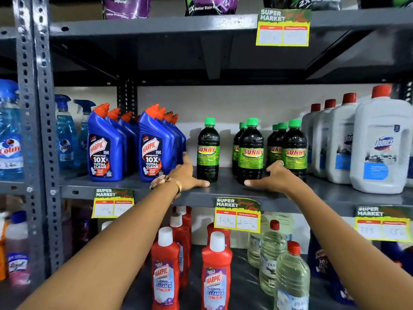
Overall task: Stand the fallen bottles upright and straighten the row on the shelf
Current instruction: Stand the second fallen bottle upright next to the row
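Grips [190, 175] [271, 176] spread, empty, flanking bottles [250, 151].

Supermarket aisle, grey metal shelving [223, 193], rows of cleaning bottles [105, 148], "Super Market" price tags [237, 214]

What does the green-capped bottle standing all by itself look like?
The lone bottle is clear plastic full of very dark liquid, with a bright green screw cap and a green label reading SUNNY. It stands upright on the grey shelf, apart from its row. The left hand lies open beside its base; whether they touch is unclear.
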